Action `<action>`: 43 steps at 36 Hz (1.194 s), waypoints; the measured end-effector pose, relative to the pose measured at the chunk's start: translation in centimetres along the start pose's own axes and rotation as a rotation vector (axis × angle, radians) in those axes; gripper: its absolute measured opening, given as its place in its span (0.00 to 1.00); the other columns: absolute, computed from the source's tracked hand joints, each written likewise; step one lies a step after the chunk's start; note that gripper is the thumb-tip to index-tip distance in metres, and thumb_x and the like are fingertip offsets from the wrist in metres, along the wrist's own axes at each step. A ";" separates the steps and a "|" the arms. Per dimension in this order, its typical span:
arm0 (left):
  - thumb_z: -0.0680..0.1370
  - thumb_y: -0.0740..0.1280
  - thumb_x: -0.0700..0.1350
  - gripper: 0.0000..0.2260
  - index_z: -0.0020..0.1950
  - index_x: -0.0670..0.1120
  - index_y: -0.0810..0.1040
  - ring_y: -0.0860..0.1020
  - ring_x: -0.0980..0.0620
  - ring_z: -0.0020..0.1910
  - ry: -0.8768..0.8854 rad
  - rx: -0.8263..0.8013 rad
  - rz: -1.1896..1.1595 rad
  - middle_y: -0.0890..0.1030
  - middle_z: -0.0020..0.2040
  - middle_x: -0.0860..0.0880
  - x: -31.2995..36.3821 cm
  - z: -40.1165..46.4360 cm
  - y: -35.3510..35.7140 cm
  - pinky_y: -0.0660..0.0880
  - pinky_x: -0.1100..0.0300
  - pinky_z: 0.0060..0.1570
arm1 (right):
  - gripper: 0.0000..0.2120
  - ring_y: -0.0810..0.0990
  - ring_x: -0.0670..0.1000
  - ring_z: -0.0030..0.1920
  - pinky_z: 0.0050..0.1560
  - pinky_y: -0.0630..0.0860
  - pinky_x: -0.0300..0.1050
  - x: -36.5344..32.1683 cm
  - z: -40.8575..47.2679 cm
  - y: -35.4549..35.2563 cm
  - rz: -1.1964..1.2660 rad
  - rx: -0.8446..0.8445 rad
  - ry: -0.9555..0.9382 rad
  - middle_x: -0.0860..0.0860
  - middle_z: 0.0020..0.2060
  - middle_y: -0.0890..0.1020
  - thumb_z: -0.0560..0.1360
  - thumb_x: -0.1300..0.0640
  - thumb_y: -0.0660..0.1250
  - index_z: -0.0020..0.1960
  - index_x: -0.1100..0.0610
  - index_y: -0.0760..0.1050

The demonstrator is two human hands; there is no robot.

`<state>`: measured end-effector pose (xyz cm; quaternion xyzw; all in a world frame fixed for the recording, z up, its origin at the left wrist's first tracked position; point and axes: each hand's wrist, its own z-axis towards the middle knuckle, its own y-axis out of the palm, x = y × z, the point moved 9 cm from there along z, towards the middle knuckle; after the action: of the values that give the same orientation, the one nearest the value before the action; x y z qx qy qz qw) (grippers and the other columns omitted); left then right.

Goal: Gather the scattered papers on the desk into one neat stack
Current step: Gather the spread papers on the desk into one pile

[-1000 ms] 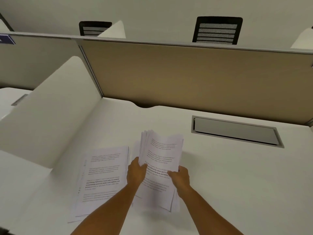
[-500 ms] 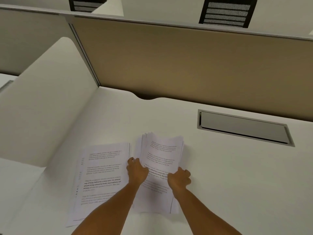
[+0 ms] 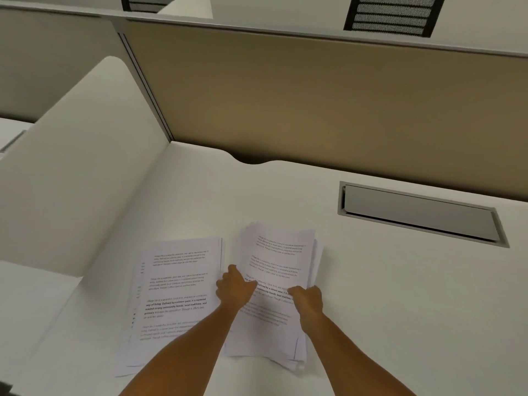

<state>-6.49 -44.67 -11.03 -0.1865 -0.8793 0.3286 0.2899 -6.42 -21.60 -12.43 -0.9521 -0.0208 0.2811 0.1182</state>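
A loose stack of printed white papers lies on the white desk, its sheets fanned unevenly at the top and right edges. My left hand grips the stack's left edge, thumb on top. My right hand holds its right edge, fingers curled over the sheets. Just to the left lies a second pile of printed papers, flat on the desk, a few sheets slightly offset. My left forearm crosses its lower right corner.
A curved white side divider closes off the left. A tan partition panel runs along the back. A grey cable-hatch lid is set into the desk at the right. Black chair backs show behind the partition.
The right stack has come down from a raised, tilted hold to lie nearly flat on the desk. Both hands stay on its edges. The camera has tipped down and nearer.
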 end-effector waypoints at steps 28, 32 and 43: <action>0.75 0.72 0.40 0.17 0.64 0.44 0.78 0.83 0.45 0.51 0.115 0.165 -0.759 0.83 0.55 0.45 -10.4 -4.4 -15.1 0.81 0.51 0.50 | 0.18 0.84 0.52 0.51 0.59 0.81 0.52 -4.1 -8.6 13.3 -0.057 -0.370 -0.352 0.51 0.52 0.85 0.72 0.64 0.73 0.61 0.56 0.80; 0.76 0.71 0.40 0.16 0.63 0.43 0.78 0.83 0.44 0.50 0.064 0.187 -0.736 0.84 0.54 0.44 -13.2 -3.2 -15.3 0.81 0.48 0.50 | 0.15 0.84 0.53 0.50 0.55 0.82 0.48 -3.5 -8.9 16.3 -0.110 -0.383 -0.332 0.52 0.50 0.85 0.73 0.67 0.69 0.57 0.56 0.81; 0.76 0.70 0.41 0.16 0.64 0.43 0.77 0.82 0.43 0.51 -0.036 0.226 -0.617 0.83 0.57 0.43 -17.1 -0.8 -14.3 0.80 0.50 0.54 | 0.20 0.74 0.58 0.60 0.59 0.77 0.49 -0.3 -8.7 21.2 -0.466 -0.119 -0.325 0.57 0.66 0.70 0.75 0.64 0.62 0.67 0.57 0.73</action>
<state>5.05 -63.34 -7.39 0.1278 -0.8573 0.3240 0.3792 -2.56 -44.10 -10.17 -0.8693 -0.2742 0.3936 0.1187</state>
